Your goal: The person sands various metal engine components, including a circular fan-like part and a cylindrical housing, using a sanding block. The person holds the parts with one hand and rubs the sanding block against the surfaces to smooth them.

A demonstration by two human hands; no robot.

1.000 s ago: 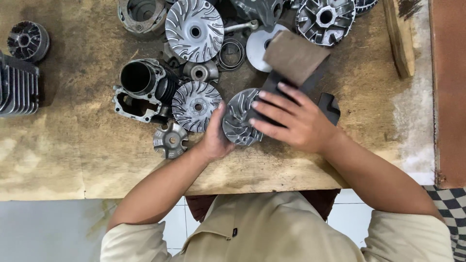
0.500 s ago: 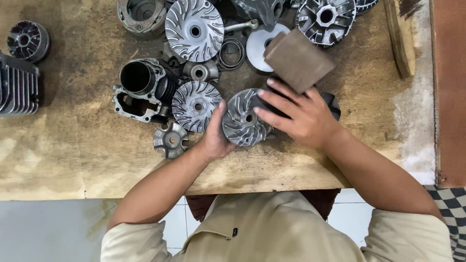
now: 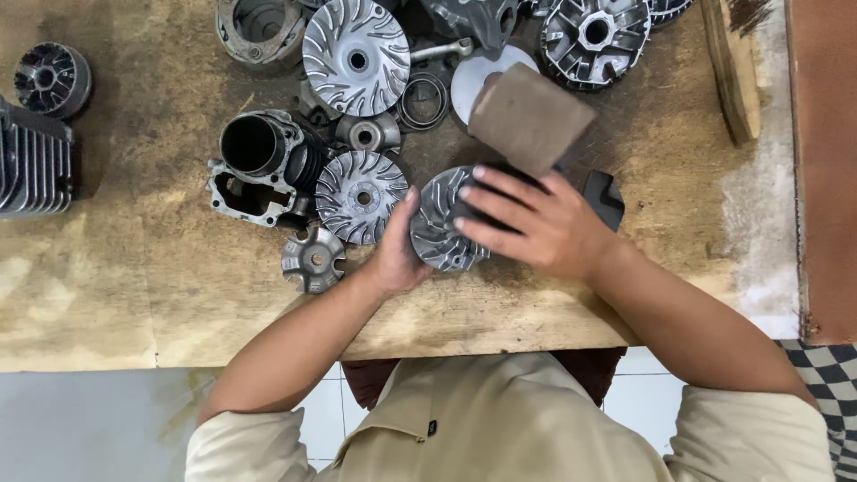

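Head view: one camera, looking straight down on a wooden bench (image 3: 178, 295) strewn with metal engine parts.
Left hand (image 3: 395, 254): curled round the lower left edge of the finned disc (image 3: 436, 230), thumb up along its rim; it seems placed there to brace the part against sliding.
Right hand (image 3: 527, 219): fingers spread flat, pressing a folded sheet of sandpaper (image 3: 528, 118) onto the disc's right half; the free brown end of the sheet stands up past the fingertips, towards the upper middle of the frame.
Finned disc: at frame centre, near the bench's front edge, lying flat; grey cast metal with curved radial fins, dull and scuffed, its right half hidden under the fingers.
Under the disc: a dark block (image 3: 607, 198) shows at the right, apparently a support, though contact cannot be told.
Neighbours: a similar small disc (image 3: 361, 196) just left, touching the thumb side; a larger, brighter one (image 3: 357, 55) at upper middle; a cylinder (image 3: 259, 152) to the left.
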